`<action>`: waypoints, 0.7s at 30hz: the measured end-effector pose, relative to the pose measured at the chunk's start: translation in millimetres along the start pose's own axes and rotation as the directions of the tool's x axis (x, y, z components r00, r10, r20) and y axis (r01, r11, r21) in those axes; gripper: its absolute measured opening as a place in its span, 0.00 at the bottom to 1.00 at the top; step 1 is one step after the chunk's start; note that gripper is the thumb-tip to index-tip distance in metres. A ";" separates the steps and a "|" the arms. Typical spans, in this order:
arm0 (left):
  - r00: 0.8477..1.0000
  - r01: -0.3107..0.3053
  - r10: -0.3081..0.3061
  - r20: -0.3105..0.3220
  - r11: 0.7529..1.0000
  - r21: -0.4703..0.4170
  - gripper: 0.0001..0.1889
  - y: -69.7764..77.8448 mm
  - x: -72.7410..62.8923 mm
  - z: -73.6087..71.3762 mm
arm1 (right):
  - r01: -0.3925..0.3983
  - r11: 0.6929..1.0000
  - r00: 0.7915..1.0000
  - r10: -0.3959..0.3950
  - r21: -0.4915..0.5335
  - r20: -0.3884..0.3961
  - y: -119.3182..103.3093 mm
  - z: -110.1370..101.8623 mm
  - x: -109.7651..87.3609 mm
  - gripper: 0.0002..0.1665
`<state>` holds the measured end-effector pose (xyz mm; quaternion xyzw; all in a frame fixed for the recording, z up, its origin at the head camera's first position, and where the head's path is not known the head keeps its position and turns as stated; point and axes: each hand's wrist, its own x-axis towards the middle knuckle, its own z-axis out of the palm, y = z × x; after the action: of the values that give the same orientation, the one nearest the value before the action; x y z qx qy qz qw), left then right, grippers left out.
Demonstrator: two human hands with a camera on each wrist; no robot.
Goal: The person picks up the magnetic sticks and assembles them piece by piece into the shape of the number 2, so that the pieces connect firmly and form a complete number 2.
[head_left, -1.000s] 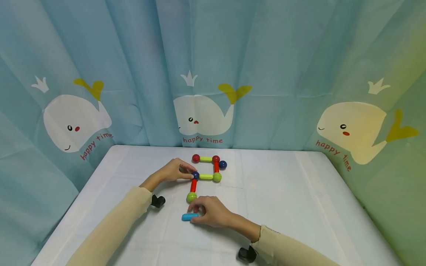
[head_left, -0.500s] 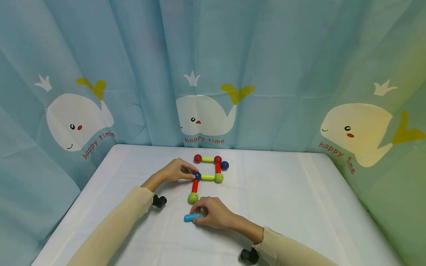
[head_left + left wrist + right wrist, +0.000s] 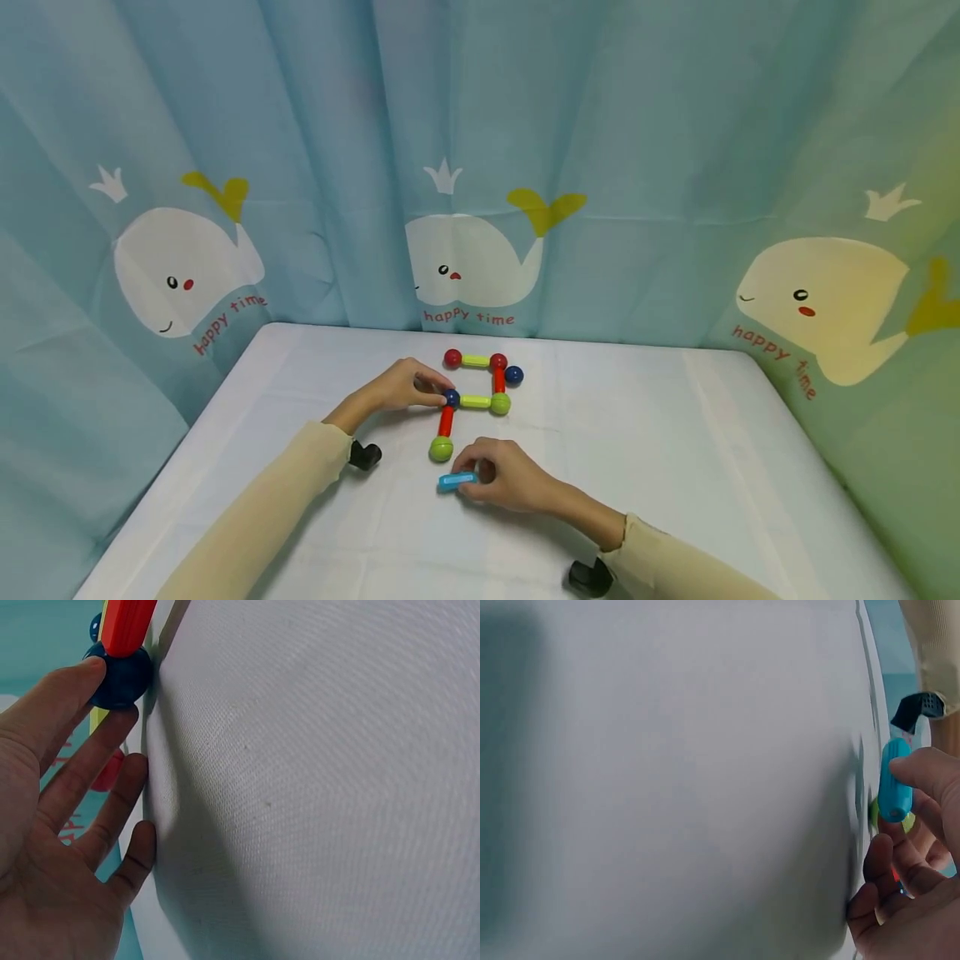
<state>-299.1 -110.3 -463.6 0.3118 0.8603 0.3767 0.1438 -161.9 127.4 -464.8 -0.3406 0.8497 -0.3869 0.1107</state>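
In the head view my left hand [image 3: 408, 385] pinches a dark blue ball [image 3: 452, 399] between thumb and fingers; the left wrist view shows the thumb on that ball [image 3: 124, 677]. From it a red rod [image 3: 446, 422] runs toward me to a green ball [image 3: 441, 449], and a yellow-green rod [image 3: 476, 402] runs right to another green ball [image 3: 500, 404]. My right hand [image 3: 510, 475] holds a light blue rod [image 3: 456, 481] by its right end, just nearer me than the first green ball. The thumb lies along this rod [image 3: 896, 780] in the right wrist view.
Beyond, another red rod [image 3: 498, 381] leads to a red ball [image 3: 498, 362], joined by a yellow-green rod [image 3: 476, 361] to a second red ball [image 3: 452, 358]. A separate-looking dark blue ball [image 3: 514, 375] sits beside them. The white table [image 3: 637, 433] ends at a blue whale-print curtain [image 3: 637, 167].
My right hand has moved right and slightly away from me with the light blue rod. The left hand keeps its pinch on the dark blue ball. The whole head view has shifted slightly.
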 end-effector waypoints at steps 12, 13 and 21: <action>1.000 0.007 -0.007 -0.003 1.000 0.011 0.13 2.3 1.7 0.0 | -0.050 0.998 0.993 0.045 -0.043 -0.110 11.2 -24.6 -12.6 0.11; 1.000 0.007 -0.007 -0.003 1.000 0.015 0.13 2.3 1.9 -0.1 | -0.053 0.998 0.992 0.047 -0.045 -0.119 11.5 -25.7 -13.2 0.11; 1.000 0.027 -0.027 -0.003 0.999 0.023 0.13 1.1 0.3 0.0 | -0.076 0.997 0.988 0.072 -0.026 -0.138 14.6 -31.2 -14.1 0.11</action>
<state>-298.8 -109.6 -462.8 0.3014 0.8689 0.3653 0.1439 -172.7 161.8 -455.5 -0.2830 0.8734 -0.3917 0.0610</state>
